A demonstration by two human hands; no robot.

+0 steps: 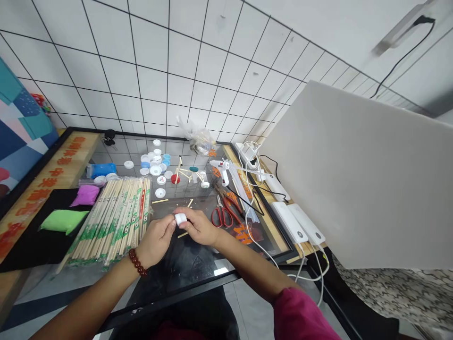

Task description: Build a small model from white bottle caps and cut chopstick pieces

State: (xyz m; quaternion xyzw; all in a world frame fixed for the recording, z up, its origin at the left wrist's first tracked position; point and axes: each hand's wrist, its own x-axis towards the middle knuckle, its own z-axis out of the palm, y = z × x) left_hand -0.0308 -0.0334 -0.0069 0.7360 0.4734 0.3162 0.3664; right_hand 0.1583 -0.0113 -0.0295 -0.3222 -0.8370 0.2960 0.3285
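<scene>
Above the dark glass tabletop my two hands meet around a small white bottle cap [180,218]. My right hand [200,227] pinches it between thumb and fingers. On its other side my left hand [160,237], closed, presses its thumb and fingertips to the edge. Beyond them lie several white and blue bottle caps [155,170] and an assembly of sticks [184,173] with a red cap and a green cap on it. Short stick pieces [183,234] lie beside and partly under my hands.
Bundled wrapped chopsticks [116,217] lie at left, near green [63,221], purple [85,195] and blue [102,169] clay packs. To the right are red-handled scissors [222,215], pliers [233,208], a glue gun [223,171], glue sticks [244,193] and trailing white cables [252,238].
</scene>
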